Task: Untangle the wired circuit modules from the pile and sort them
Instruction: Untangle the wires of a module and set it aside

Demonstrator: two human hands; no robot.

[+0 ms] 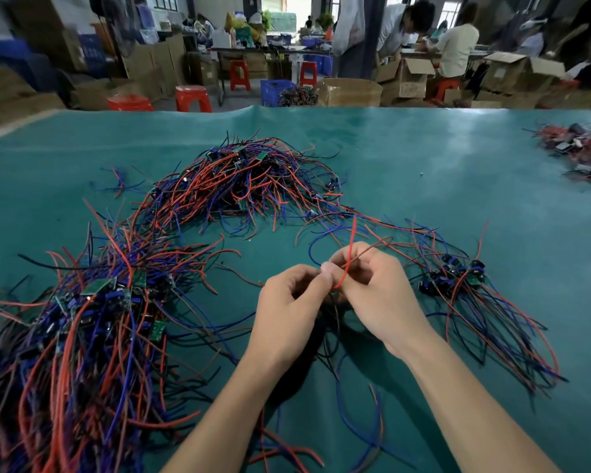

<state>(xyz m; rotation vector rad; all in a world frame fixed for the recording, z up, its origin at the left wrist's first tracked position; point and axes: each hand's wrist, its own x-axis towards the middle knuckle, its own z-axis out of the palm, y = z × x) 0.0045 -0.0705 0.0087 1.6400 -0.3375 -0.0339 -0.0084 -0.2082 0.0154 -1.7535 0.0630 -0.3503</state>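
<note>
Both hands work above the green worktop (423,158): the right hand (372,288) pinches a red wire (350,254), the left hand (287,302) curls on dark wires. The pile (246,179) lies behind; better pull slowly, following one wire.

two bare forearms, left hand (287,302) and right hand (376,288) ungloved.

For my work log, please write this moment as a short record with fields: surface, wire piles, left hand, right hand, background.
surface: green mat
wire piles: far pile; near left pile; small right group; another pile at far right edge
left hand: fingers curled, pinching wires at the fingertips
right hand: pinches a red wire
background: cardboard boxes, red stools, people at tables
</note>
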